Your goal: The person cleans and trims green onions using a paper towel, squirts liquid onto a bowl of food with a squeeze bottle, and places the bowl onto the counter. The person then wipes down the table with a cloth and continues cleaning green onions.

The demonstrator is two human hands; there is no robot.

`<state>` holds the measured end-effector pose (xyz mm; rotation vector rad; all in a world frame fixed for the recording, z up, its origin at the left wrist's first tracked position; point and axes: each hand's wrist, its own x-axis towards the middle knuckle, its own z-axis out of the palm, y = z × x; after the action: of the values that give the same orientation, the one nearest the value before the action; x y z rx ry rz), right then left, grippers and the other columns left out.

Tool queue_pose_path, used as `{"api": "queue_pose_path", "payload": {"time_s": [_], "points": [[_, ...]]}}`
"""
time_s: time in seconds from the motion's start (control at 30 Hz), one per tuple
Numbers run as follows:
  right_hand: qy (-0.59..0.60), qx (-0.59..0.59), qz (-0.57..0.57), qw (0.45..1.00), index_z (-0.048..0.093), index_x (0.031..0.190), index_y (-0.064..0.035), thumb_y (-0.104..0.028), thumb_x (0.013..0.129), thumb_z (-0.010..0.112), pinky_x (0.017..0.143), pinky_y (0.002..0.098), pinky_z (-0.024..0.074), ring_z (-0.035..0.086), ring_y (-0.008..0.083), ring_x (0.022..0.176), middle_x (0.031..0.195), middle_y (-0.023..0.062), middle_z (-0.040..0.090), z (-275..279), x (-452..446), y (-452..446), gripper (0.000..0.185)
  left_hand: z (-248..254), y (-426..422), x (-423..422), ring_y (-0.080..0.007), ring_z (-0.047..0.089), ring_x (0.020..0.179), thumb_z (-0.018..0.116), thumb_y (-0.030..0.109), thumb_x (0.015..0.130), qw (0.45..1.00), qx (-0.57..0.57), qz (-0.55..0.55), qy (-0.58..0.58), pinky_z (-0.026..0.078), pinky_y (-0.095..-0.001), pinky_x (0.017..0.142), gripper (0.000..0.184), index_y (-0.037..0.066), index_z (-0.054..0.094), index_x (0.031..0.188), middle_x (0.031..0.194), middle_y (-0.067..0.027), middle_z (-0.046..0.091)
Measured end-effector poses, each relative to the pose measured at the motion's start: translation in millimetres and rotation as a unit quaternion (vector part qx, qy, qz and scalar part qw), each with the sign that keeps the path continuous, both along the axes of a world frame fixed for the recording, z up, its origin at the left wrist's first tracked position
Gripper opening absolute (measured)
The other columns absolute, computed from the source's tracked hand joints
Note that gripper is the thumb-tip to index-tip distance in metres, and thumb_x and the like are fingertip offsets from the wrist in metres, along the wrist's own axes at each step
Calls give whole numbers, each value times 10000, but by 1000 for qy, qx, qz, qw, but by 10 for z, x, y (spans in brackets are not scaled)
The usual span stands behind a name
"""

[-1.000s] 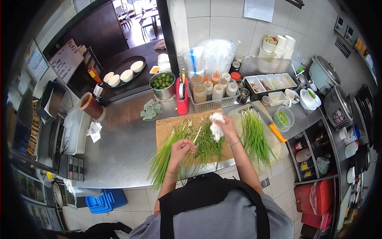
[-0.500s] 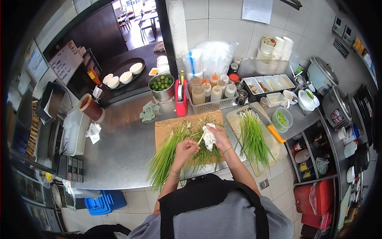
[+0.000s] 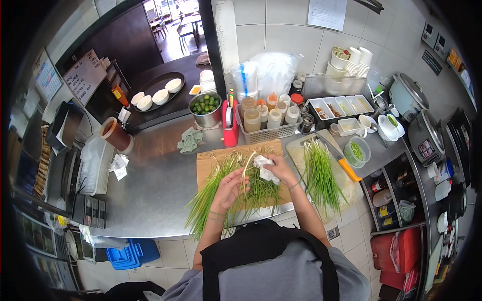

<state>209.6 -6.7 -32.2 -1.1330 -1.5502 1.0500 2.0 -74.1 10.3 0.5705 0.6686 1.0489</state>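
Note:
My left hand (image 3: 230,190) pinches a thin spring onion stalk (image 3: 247,165), its pale end pointing up. Just to the right, a crumpled white paper towel (image 3: 264,169) is gripped in my right hand (image 3: 282,170), close to the stalk's upper end. Both hands are over a loose pile of spring onions (image 3: 208,193), spread on brown paper (image 3: 203,161) with the green tops hanging past the counter's front edge. On the cutting board (image 3: 295,149) to the right lies another bunch of spring onions (image 3: 321,173).
An orange-handled knife (image 3: 350,170) rests on the board's right side, by a tub of chopped greens (image 3: 357,152). Behind the paper stand a basket of sauce bottles (image 3: 268,134), a red tape dispenser (image 3: 231,131) and a pot of green limes (image 3: 205,119). A green cloth (image 3: 190,140) lies left.
My left hand has turned and risen slightly, holding the stalk more upright. My right hand has shifted a little right and down with the paper towel, away from the left fingers.

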Motion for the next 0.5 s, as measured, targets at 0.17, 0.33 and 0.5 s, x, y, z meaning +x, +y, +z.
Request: {"api": "queue_pose_path", "payload": {"time_s": [0.17,0.33,0.5], "points": [[-206,-1,-126,970,601,937,-28,-29,729,633,682,321,446,588,230,818,935,92,605,323,-103,-124,210,-162,251,135,-62,506,678,546,68,841,998,40,13,50,419,-198,545,244,49,542,1084,786,14,550],[-143,143,-82,976,588,823,-35,-37,713,654,627,314,433,578,236,702,806,99,593,332,-165,-180,128,-259,414,425,-25,449,630,577,100,834,968,126,80,201,342,-167,489,134,55,556,959,746,40,521],[26,-8,-45,999,602,779,-16,-52,710,635,639,333,442,570,277,700,749,122,583,60,-100,-139,85,-332,483,512,-29,431,572,559,142,852,958,134,108,228,340,-168,462,143,43,583,952,722,34,513]]}}
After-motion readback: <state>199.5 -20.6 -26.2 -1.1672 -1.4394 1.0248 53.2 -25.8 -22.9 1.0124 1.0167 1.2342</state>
